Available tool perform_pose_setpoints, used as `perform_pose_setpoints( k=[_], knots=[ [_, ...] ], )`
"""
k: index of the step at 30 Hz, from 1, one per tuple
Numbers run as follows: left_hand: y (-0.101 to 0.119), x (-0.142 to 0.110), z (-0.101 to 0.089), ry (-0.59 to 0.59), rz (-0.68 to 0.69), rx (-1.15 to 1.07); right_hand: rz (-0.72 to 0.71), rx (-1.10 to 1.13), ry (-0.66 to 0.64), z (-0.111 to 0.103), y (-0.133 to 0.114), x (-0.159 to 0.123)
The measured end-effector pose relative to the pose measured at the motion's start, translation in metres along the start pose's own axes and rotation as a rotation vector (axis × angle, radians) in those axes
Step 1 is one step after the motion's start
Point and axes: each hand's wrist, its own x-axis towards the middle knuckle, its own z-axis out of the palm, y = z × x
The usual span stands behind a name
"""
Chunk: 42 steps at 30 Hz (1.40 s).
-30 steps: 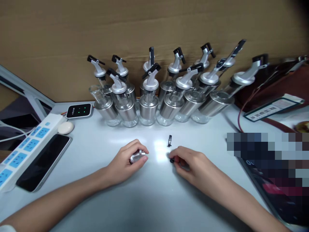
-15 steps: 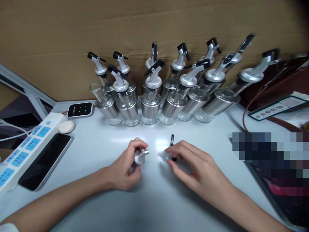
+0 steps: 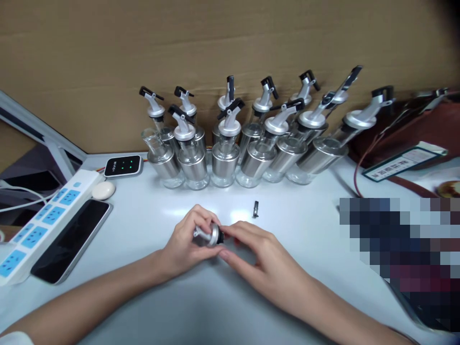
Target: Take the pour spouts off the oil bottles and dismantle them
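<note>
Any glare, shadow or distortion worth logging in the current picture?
Head view: white glare on the tabletop left of the small black piece; shadow darkens the near tabletop; the rightmost bottle leans outward, probably wide-angle distortion; pixelation covers the lower right.

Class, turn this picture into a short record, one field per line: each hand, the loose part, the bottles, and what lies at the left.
Left hand: holds a silver pourer top
Right hand: fingertips at the pourer top's black end; grip unclear
Loose part: small, black, on the table
Bottles: grouped behind the hands
Bottle without pourer: front row, far left
Left side: phone, power strip, round white object, Wi-Fi device
</note>
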Motion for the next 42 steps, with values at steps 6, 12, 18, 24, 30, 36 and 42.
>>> perform_pose_setpoints(
  k=[6, 12, 18, 24, 30, 36, 42],
  knots=[
    [0.005, 0.002, -0.001, -0.065, 0.284, 0.306, 0.155, 0.288, -0.133, 0.006, -0.001, -0.001],
    [0.006, 0.003, -0.001, -0.044, 0.372, 0.546, 0.222, 0.485, -0.131, 0.007, 0.002, -0.001],
    [0.004, -0.001, -0.005, -0.049, 0.471, 0.678, 0.233, 0.696, -0.121, 0.014, 0.012, -0.001],
    [0.007, -0.001, -0.007, -0.084, 0.501, 0.729, 0.251, 0.892, -0.187, 0.014, 0.013, 0.000],
    [0.013, 0.004, -0.004, -0.033, 0.568, 0.917, 0.211, 0.833, -0.142, 0.011, 0.011, 0.000],
    [0.020, 0.004, -0.001, -0.115, 0.471, 0.966, 0.264, 0.702, -0.107, 0.011, 0.004, 0.000],
    [0.023, 0.005, 0.004, -0.225, 0.400, 0.974, 0.337, 0.457, -0.009, 0.019, 0.002, 0.000]
  ],
)
